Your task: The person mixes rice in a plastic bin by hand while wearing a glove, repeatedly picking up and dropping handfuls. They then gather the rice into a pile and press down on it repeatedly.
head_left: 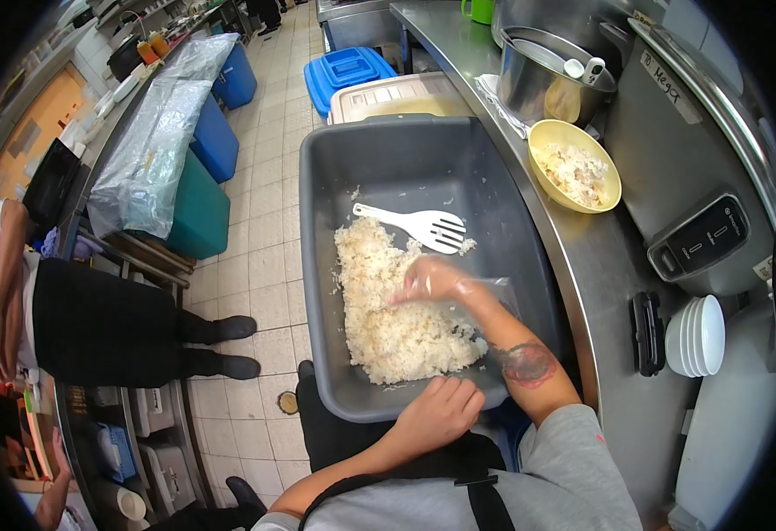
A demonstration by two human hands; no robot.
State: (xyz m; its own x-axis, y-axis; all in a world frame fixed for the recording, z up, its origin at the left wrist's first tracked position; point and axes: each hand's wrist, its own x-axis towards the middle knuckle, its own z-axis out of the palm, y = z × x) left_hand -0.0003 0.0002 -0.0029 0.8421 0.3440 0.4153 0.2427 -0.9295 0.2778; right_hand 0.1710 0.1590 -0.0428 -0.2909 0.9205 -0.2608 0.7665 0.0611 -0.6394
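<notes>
A large grey tub [485,159] in front of me holds a broad heap of cooked rice [370,327]. Over the middle of the heap, my right hand [432,279] wears a clear plastic glove. It is blurred by motion, with its fingers curled in at the rice; whether grains are in them I cannot make out. Beyond that hand, a white slotted rice paddle [414,226] lies partly on the rice. At the tub's near edge my left hand [441,409] is closed over the rim, its fingertips partly hidden.
A yellow bowl [613,195] with rice-like food stands on the steel counter [574,257] at right, near a metal pot [525,80] and stacked white bowls [698,336]. Lidded bins [352,71] stand beyond the tub. A co-worker [96,319] stands left across the tiled aisle.
</notes>
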